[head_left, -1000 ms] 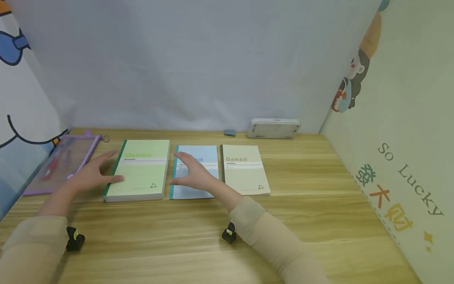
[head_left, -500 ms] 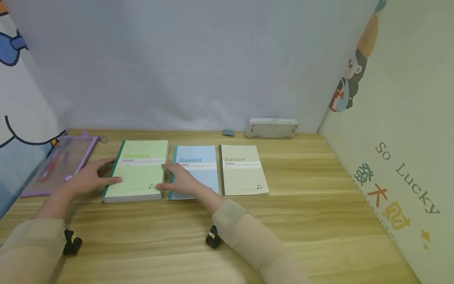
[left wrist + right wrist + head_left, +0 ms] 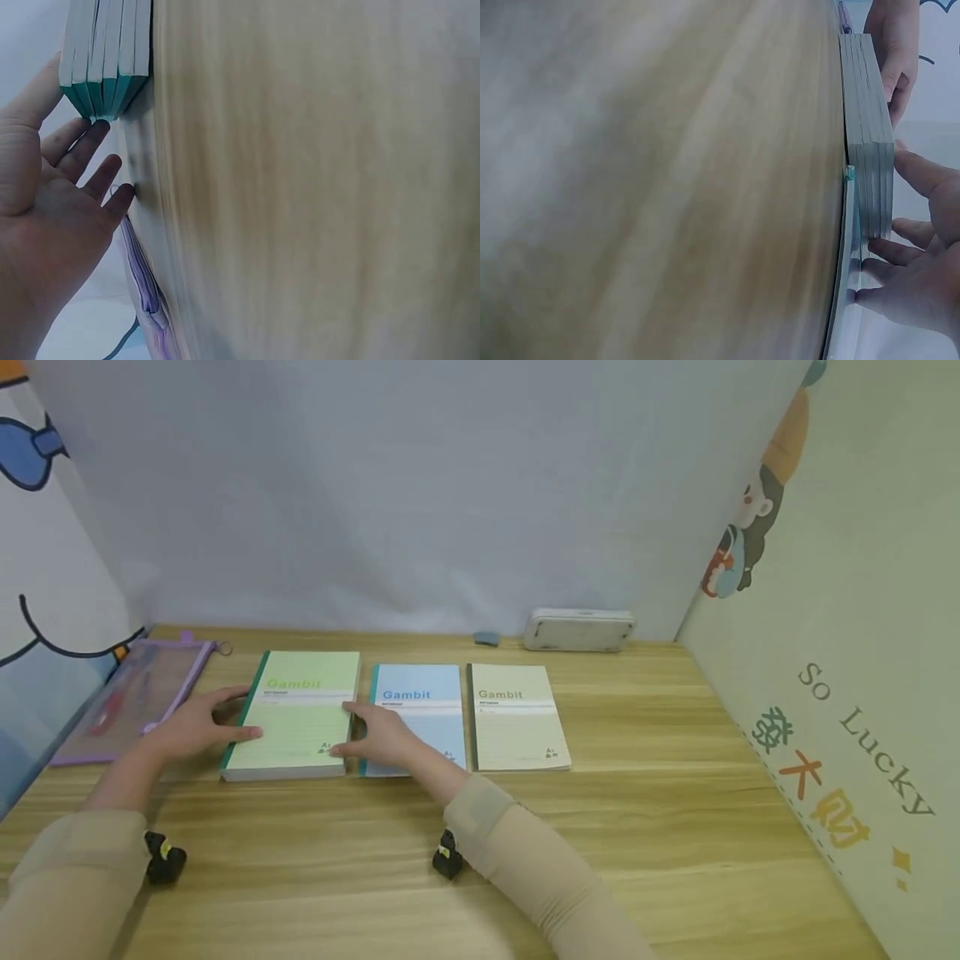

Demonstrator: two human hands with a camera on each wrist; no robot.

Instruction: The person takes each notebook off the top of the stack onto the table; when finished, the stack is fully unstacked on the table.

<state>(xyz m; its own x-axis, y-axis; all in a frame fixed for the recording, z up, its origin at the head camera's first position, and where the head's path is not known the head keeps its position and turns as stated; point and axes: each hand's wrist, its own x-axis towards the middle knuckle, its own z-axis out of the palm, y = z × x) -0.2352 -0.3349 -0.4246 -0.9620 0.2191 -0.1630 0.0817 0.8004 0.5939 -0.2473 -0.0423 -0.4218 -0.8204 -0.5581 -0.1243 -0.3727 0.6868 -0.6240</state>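
Note:
A stack of several notebooks [image 3: 296, 718], pale green on top with a green spine, lies flat at left centre. My left hand [image 3: 193, 725] grips its spine side, thumb on the cover and fingertips against the spines; the left wrist view shows the layered notebooks [image 3: 105, 45] between them. On the opposite side my right hand [image 3: 384, 739] holds the stack's page edge, thumb over the cover, fingers against the side of the notebooks [image 3: 870, 150] in the right wrist view. A blue notebook [image 3: 420, 681], partly covered by this hand, lies right beside the stack.
Farther right is a cream notebook [image 3: 517, 727]. A purple-edged mesh zip pouch [image 3: 161, 672] lies at the left, behind my left hand. Along the back wall are a small blue-grey block [image 3: 486, 639] and a white case [image 3: 579, 632]. A printed wall rises at the right.
My right hand has moved left from above the blue notebook to the green stack's right edge and taken hold there. The left hand stays at the spine side, and the stack has not shifted.

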